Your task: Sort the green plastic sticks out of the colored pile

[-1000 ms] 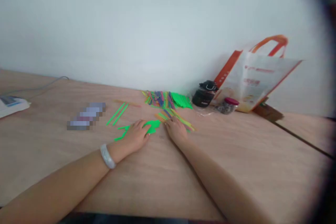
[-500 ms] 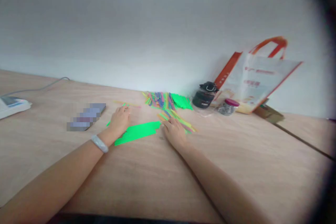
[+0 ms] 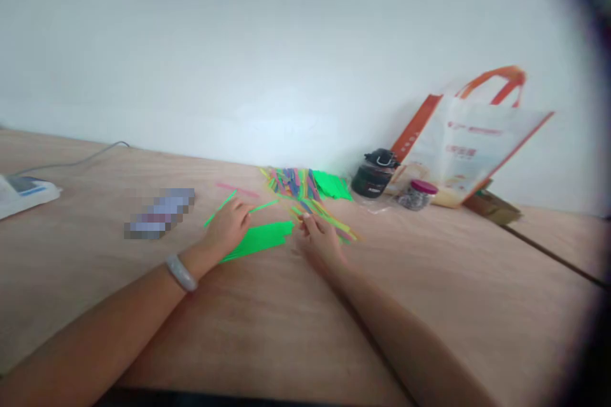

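Observation:
My left hand [image 3: 230, 224], with a pale bangle at its wrist, has its fingers closed on a thin green strip [image 3: 265, 206] that points out to the right. Just beyond it another thin green strip [image 3: 219, 208] lies slanted on the table, close to a pink strip [image 3: 237, 190]. Below the left hand is a fanned row of green strips [image 3: 265, 238], partly covered by it. My right hand [image 3: 322, 240] is pinched closed at the right end of that row; what its fingertips hold cannot be made out. Beside it lie loose multicoloured strips [image 3: 337, 221].
Against the wall are a pile of mixed strips [image 3: 291, 183] and a green stack [image 3: 333, 185]. Further right stand a black bottle [image 3: 372, 177], a jar with a pink lid [image 3: 417, 196] and a bag [image 3: 472, 146]. A blurred phone-like object [image 3: 160, 213] lies left.
My left hand has shifted right, drawing a green strip with it and uncovering the slanted green and pink strips. The right hand's fingers have curled from lying flat into a pinch.

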The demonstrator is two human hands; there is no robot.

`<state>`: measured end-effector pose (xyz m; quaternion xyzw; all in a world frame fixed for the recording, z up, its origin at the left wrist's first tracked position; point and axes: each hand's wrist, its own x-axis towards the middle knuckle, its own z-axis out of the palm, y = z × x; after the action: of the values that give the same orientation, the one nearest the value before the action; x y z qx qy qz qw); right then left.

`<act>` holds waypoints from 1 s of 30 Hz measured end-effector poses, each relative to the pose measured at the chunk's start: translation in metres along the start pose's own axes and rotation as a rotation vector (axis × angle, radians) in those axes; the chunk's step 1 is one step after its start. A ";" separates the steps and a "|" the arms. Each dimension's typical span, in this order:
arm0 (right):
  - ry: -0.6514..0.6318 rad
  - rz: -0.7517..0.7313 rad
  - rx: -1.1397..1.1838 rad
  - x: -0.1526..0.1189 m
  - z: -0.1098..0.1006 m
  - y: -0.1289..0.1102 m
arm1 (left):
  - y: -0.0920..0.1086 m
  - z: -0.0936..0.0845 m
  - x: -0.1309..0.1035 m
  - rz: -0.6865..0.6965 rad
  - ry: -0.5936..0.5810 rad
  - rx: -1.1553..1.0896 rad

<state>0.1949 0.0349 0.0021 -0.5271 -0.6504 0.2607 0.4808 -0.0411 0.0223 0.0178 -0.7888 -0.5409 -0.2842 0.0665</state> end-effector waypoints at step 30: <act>0.018 0.014 -0.310 0.008 -0.010 -0.007 | 0.048 0.008 -0.021 0.090 -0.202 -0.073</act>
<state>0.2010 0.0386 0.0149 -0.6019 -0.6747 0.1559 0.3977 -0.0002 -0.0110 0.0102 -0.8388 -0.4983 -0.2195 -0.0045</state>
